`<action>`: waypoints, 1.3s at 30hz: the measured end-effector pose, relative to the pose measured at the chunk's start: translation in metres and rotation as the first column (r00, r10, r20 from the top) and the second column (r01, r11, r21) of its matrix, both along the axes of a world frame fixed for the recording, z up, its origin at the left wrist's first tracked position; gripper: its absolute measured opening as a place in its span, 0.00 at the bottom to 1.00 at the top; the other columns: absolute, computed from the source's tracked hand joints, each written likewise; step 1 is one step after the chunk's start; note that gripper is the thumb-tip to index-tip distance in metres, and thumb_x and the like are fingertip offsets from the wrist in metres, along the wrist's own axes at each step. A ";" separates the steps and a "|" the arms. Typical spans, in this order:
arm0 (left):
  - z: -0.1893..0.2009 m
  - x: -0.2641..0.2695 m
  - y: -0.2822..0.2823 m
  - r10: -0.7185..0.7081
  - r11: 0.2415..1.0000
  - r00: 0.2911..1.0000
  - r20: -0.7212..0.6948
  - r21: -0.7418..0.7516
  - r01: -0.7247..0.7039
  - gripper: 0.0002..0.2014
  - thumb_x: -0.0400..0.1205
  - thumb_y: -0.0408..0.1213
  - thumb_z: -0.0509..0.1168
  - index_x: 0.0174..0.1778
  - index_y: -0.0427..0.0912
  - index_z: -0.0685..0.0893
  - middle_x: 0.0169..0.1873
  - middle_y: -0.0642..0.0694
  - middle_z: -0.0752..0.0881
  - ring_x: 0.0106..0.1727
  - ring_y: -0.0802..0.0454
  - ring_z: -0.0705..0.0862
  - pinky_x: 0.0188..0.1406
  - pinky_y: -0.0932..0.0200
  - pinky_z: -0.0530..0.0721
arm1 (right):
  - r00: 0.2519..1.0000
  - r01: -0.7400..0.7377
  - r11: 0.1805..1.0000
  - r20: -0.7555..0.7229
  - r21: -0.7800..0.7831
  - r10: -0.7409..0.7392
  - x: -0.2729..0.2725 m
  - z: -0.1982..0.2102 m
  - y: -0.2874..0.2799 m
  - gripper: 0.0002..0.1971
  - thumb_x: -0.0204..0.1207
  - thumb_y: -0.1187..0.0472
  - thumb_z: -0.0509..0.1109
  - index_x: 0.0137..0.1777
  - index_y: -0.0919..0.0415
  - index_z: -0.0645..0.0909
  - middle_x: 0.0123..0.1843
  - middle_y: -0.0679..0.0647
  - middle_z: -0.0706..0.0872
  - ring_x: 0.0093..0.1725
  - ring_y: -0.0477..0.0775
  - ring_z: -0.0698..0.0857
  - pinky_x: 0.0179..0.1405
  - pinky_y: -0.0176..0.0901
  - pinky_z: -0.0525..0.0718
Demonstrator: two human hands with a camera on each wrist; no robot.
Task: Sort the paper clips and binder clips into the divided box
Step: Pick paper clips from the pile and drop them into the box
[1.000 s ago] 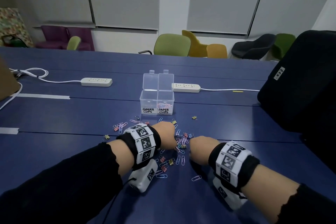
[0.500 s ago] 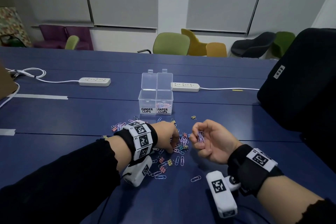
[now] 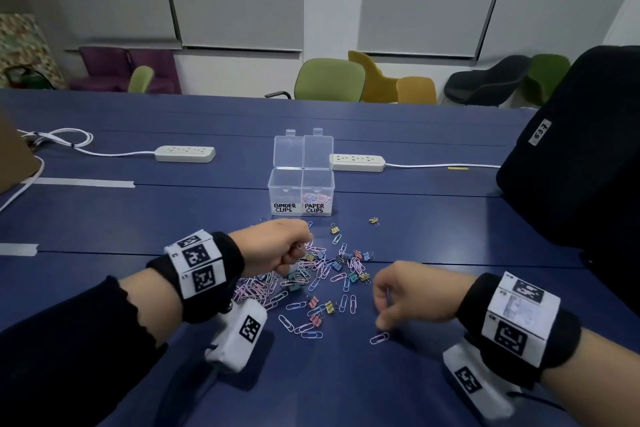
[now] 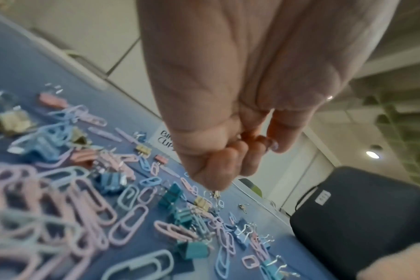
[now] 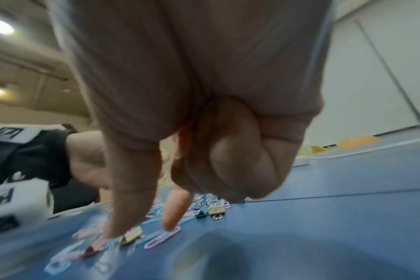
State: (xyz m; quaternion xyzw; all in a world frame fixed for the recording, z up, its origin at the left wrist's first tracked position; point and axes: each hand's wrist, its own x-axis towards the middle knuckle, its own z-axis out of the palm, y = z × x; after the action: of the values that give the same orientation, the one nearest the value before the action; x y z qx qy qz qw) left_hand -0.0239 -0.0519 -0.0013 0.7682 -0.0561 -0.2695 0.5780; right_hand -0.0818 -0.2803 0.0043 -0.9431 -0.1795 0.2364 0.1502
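Note:
The clear divided box (image 3: 284, 189) stands open mid-table; its "PAPER CLIPS" half holds several paper clips (image 3: 317, 198), and the "BINDER CLIPS" half looks empty. A mixed pile of pastel clips (image 3: 311, 276) lies in front of it. My left hand (image 3: 298, 246) hovers over the pile's far-left side, fingers curled (image 4: 218, 170), pinching what looks like a binder clip's wire handle (image 4: 215, 193). My right hand (image 3: 381, 326) is palm down right of the pile. A purple paper clip shows in its curled fingers, and its forefinger (image 5: 173, 217) touches a lone pink paper clip (image 3: 379, 338) (image 5: 162, 237).
Two white power strips (image 3: 185, 153) (image 3: 358, 162) lie behind the box, with cords running off to either side. A big black bag (image 3: 571, 166) fills the table's right side. Grey tape strips (image 3: 83, 182) mark the left. Chairs stand beyond the far edge.
My right hand, palm up with purple paper clips half a second ago, has turned over and dropped to the lone pink clip. The left hand has shifted slightly farther over the pile.

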 end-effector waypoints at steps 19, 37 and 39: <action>-0.008 -0.002 0.003 0.064 0.950 0.973 -0.223 -0.284 -0.127 0.08 0.80 0.27 0.66 0.35 0.37 0.79 0.33 0.40 0.87 0.30 0.55 0.86 0.29 0.68 0.86 | 0.973 -0.145 0.970 0.151 -0.197 0.176 0.026 -0.008 0.038 0.15 0.70 0.59 0.77 0.55 0.56 0.81 0.43 0.47 0.75 0.48 0.55 0.77 0.43 0.41 0.70; -0.017 -0.009 0.002 0.331 0.896 0.883 -0.332 -0.182 -0.404 0.08 0.77 0.24 0.63 0.33 0.38 0.77 0.21 0.45 0.80 0.16 0.60 0.73 0.10 0.71 0.71 | 0.983 -0.143 0.921 0.054 -0.362 0.174 0.016 -0.020 0.036 0.08 0.77 0.61 0.61 0.40 0.65 0.75 0.37 0.61 0.76 0.38 0.60 0.73 0.26 0.40 0.67; -0.017 -0.008 0.001 0.335 0.891 0.878 -0.342 -0.189 -0.414 0.10 0.76 0.24 0.60 0.31 0.40 0.72 0.19 0.46 0.76 0.14 0.60 0.67 0.09 0.71 0.64 | 0.988 -0.129 0.929 0.038 -0.348 0.152 0.014 -0.020 0.037 0.08 0.77 0.61 0.60 0.41 0.65 0.75 0.40 0.62 0.76 0.39 0.59 0.74 0.28 0.41 0.68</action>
State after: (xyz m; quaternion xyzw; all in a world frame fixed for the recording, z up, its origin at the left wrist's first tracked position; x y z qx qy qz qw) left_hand -0.0320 -0.0513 -0.0187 0.6332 0.1488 -0.2553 0.7153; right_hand -0.0679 -0.2437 -0.0159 -0.9466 -0.2071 0.2438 -0.0403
